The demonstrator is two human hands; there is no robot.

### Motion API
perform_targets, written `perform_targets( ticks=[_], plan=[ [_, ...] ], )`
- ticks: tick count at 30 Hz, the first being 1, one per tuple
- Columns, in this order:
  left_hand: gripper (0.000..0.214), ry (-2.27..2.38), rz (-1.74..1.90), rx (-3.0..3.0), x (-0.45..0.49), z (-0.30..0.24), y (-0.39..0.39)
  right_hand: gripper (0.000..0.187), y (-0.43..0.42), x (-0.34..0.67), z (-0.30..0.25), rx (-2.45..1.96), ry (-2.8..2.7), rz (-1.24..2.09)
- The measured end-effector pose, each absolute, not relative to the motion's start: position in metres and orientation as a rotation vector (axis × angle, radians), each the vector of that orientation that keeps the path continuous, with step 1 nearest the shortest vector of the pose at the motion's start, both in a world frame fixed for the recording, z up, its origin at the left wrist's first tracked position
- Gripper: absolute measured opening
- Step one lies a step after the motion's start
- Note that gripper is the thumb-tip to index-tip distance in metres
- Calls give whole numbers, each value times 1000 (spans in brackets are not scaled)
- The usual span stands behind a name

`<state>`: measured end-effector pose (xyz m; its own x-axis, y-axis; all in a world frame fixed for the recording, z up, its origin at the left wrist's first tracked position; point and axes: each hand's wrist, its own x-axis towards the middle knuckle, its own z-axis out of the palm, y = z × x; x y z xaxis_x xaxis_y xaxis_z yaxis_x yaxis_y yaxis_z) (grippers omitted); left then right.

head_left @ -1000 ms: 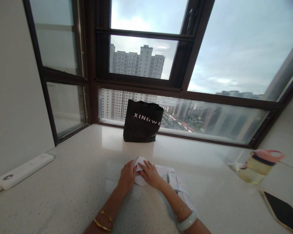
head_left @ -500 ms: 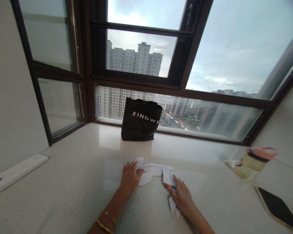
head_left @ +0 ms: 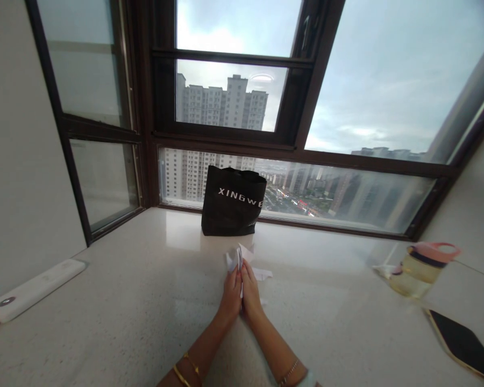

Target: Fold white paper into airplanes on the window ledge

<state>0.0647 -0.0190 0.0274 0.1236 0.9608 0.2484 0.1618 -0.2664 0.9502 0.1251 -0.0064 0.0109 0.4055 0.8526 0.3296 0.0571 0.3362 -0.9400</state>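
My left hand (head_left: 230, 293) and my right hand (head_left: 250, 285) are pressed together in the middle of the white speckled counter (head_left: 145, 301). Between the palms is a bunch of white paper pieces (head_left: 239, 257), with their edges sticking up and out past the fingertips. Another white paper piece (head_left: 262, 274) lies flat on the counter just right of my right fingers. How many pieces are in the bunch cannot be made out. Beyond the hands stands a black bag (head_left: 234, 209) with white lettering.
A white power strip (head_left: 36, 290) lies at the left. At the right are a bottle (head_left: 421, 271) with a pink lid and yellowish liquid, and a dark phone-like tablet (head_left: 463, 341). Brown-framed windows (head_left: 226, 141) rise behind the counter.
Both hands have moved inward from their separate spots on the counter and met. Most of the scattered paper pieces are now gathered between them. The view has shifted slightly.
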Motion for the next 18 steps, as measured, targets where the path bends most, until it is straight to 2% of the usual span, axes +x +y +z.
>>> perform_targets(
  ticks=[4,7,9,12,18],
  plan=[
    [41,1000,1345,1505,56,60,-14,47,-8,127,55,-1106,-1039,666],
    [38,1091,1386,1517,23,66,0,44,-14,162,66,-1282,-1014,452],
    [37,1240,1447,1497,-5,57,12,48,-19,196,58,-1408,-953,270],
    [40,1432,1430,1465,-31,35,24,54,-21,234,33,-1518,-1017,183],
    [31,1424,1223,1595,24,6,11,52,-11,201,-15,-1711,-1306,389]
  ],
)
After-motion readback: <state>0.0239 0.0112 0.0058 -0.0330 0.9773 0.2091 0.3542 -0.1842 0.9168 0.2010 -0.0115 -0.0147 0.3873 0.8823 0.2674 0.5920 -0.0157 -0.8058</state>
